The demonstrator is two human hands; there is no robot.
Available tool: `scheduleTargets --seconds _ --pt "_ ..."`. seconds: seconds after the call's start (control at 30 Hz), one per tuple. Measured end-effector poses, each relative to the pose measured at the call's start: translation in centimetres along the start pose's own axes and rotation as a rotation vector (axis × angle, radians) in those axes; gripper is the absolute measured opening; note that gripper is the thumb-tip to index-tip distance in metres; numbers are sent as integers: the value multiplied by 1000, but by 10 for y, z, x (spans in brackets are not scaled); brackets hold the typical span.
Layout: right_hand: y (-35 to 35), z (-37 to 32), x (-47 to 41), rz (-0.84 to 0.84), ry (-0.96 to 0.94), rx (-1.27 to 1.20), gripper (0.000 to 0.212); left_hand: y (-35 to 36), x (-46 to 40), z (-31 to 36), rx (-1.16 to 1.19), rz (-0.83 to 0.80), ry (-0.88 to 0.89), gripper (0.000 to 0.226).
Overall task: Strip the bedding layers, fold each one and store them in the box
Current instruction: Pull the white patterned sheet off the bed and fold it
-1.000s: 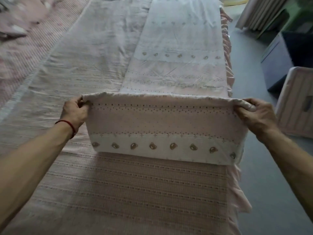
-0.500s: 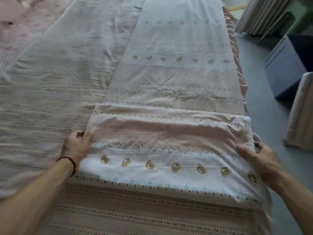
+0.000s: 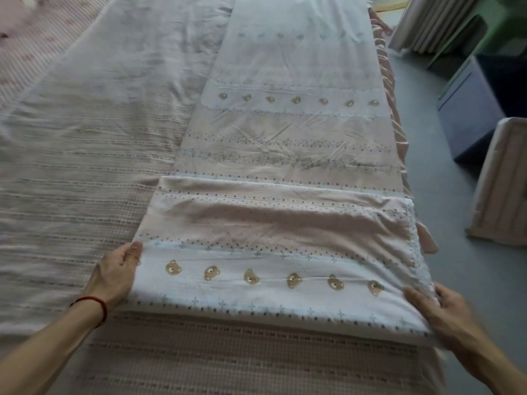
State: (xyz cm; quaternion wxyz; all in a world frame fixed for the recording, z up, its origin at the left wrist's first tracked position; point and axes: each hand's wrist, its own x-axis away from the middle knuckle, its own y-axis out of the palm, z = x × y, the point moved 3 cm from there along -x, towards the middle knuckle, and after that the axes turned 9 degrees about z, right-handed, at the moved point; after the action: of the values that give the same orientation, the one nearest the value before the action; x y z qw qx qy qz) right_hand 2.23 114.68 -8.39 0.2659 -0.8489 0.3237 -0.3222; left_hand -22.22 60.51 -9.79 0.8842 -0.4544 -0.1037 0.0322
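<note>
The bear-print sheet (image 3: 288, 155) lies as a long narrow strip along the right side of the bed, on top of the pink woven bedspread (image 3: 94, 172), its near end turned over onto itself into a flat fold. The left hand (image 3: 115, 276) sits at the fold's left edge, thumb on top and fingers curled at the cloth's side, apparently pinching the layers to keep them aligned. The right hand (image 3: 439, 312) rests on the near right corner with fingers spread and fairly straight, pressing rather than gripping, probably to flatten that corner at the bed's edge. Judged stage: lengthwise folding, early, most of the strip unfolded. A dark blue box (image 3: 467, 115) stands open on the floor to the right, well apart, beside a pale striped fabric bin (image 3: 504, 183)
</note>
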Motion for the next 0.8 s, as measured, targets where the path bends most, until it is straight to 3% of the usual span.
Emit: scheduleTargets --seconds 0.1,0.2,0.23,0.3,0.37,0.43,0.5,0.8 --pt "6 -3 9 61 20 74 95 1 5 1 -85 6 -5 57" --pt "14 -30 15 242 -90 347 59 7 6 9 -287 66 -33 57" --pt "17 -43 14 333 -210 396 55 7 4 18 -365 141 6 52" --pt "33 -73 8 393 -551 497 63 13 1 49 -463 266 257 52" --pt "61 -95 -19 225 -757 653 73 35 -14 82 -559 161 464 64" --pt "84 -101 -63 68 -708 820 74 69 -38 100 -547 11 452 63" --pt "94 -91 -97 27 -574 888 76 100 -51 104 -553 -53 362 63" --pt "125 -61 -115 223 -599 734 81 125 -53 91 -566 40 381 67"
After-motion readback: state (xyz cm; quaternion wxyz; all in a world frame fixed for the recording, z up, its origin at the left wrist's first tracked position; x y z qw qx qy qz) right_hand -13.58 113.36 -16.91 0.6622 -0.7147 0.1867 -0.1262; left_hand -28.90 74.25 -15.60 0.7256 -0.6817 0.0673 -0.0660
